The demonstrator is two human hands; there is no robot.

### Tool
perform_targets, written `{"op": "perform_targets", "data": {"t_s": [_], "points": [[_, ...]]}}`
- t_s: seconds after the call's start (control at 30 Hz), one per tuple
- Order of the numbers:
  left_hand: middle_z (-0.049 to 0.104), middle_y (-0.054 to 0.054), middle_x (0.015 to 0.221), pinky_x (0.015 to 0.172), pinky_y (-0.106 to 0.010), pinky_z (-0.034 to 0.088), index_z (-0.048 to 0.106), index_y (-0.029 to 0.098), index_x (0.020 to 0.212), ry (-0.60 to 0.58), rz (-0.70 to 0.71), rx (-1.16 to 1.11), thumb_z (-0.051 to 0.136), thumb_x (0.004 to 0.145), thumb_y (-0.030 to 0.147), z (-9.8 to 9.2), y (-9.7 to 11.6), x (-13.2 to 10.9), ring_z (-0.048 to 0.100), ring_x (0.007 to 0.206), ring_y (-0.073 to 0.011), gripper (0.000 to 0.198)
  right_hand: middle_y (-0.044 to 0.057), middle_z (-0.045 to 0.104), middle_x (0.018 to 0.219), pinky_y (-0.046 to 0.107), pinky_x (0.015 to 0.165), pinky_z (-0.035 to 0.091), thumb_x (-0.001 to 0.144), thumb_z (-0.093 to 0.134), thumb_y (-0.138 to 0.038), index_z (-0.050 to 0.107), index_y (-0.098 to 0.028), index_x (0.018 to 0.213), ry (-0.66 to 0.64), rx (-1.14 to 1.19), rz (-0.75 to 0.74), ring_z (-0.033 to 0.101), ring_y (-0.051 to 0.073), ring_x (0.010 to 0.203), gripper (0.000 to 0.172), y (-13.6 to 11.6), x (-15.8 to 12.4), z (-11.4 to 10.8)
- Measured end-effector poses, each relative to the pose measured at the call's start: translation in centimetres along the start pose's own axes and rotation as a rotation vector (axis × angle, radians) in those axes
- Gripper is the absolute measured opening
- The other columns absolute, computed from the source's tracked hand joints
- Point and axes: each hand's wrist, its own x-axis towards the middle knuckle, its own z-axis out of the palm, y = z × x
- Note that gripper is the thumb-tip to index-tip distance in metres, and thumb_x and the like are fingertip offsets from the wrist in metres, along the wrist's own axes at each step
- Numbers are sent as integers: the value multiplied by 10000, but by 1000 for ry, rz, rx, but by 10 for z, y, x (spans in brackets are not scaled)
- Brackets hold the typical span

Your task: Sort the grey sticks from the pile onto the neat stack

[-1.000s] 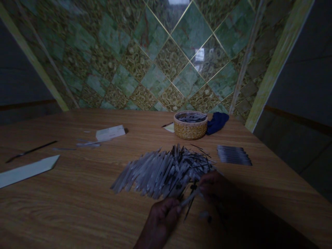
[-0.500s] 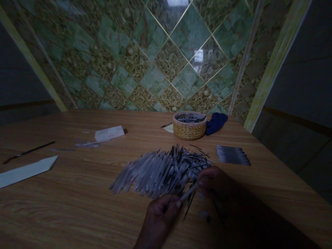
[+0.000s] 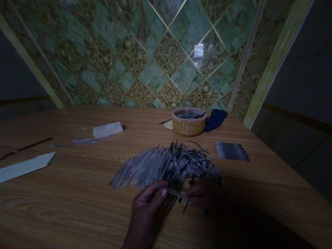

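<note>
Left hand (image 3: 147, 204) and right hand (image 3: 203, 193) grip a strip (image 3: 177, 193) in their fingers. A pile (image 3: 158, 164) separates them from the basket (image 3: 188, 127) toward twelve o'clock; blue cloth (image 3: 216, 120) at one.

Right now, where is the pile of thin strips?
In the head view, the pile of strips lies mid-picture on the table, with the left hand and right hand at its near edge; the woven basket stands behind, slightly right.

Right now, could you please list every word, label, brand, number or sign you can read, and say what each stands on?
No text can be read.
White box: any print is too blurred to tell.
Pale strip in the left hand: no legible lettering.
Woven basket: no lettering visible.
</note>
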Motion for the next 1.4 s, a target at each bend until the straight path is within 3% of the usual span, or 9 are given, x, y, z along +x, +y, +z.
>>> {"op": "perform_targets", "data": {"t_s": [0.1, 0.2, 0.37, 0.47, 0.7, 0.83, 1.13, 1.3, 1.4], "points": [[614, -1, 726, 593, -207, 428, 702, 158, 712, 11, 158, 137, 761, 578, 241, -1, 2, 0, 549, 669, -127, 168, -1, 627, 672, 163, 516, 331, 715, 572, -243, 688, -137, 754, -85, -120, 91, 535, 94, 604, 162, -10, -6, -15], [627, -15, 752, 659, -225, 426, 689, 159, 669, -63, 283, 299, 729, 615, 236, -3, 2, 3, 551, 736, -154, 102, -6, 614, 635, 162, 462, 297, 681, 589, -215, 675, -135, 712, -227, -229, 220, 508, 86, 542, 122, -19, -14, -32], [535, 16, 590, 523, -212, 368, 643, 156, 647, -205, 249, 449, 684, 677, 285, -6, -2, 2, 464, 573, -115, 139, 13, 638, 689, 184, 500, 315, 688, 550, -153, 675, -158, 747, -207, -443, 261, 544, 113, 606, 139, -19, -21, -45], [521, 24, 567, 504, -213, 358, 643, 157, 688, -214, 237, 441, 668, 696, 290, -5, -3, -1, 450, 533, -104, 136, 40, 650, 731, 206, 546, 351, 726, 541, -152, 672, -152, 751, -184, -514, 324, 573, 139, 666, 133, -17, -22, -45], [483, 36, 497, 466, -209, 344, 613, 153, 680, -165, 263, 399, 643, 718, 292, -2, -3, -6, 445, 479, -102, 147, 55, 601, 985, 328, 706, 491, 869, 509, -307, 576, -142, 1012, -210, -529, 413, 585, 153, 813, 229, -20, -21, -25], [486, 28, 547, 479, -211, 356, 625, 151, 696, -180, 298, 468, 641, 717, 299, -5, -5, -5, 445, 507, -104, 150, 75, 548, 1123, 386, 781, 488, 877, 500, -309, 523, -161, 1125, -175, -528, 454, 566, 187, 932, 290, -23, -7, -9], [389, 30, 547, 496, -208, 347, 562, 151, 555, -378, 475, 653, 592, 727, 233, 1, -3, -3, 420, 532, -109, 192, 73, 546, 1127, 393, 785, 486, 873, 507, -311, 522, -154, 1129, -117, -419, 485, 564, 198, 941, 301, -24, 11, 5], [394, 25, 554, 500, -213, 344, 523, 163, 536, -396, 448, 686, 583, 727, 227, 4, -2, -7, 426, 539, -115, 211, 60, 562, 1094, 349, 766, 491, 868, 515, -310, 553, -173, 1082, -68, -326, 507, 570, 187, 922, 257, -17, 11, 9], [391, 27, 559, 499, -215, 340, 531, 166, 549, -394, 445, 674, 579, 732, 231, 3, -3, -8, 422, 540, -116, 200, 44, 612, 962, 283, 669, 499, 869, 512, -304, 590, -171, 977, -21, -265, 523, 596, 145, 795, 189, -9, 9, 12]]}}
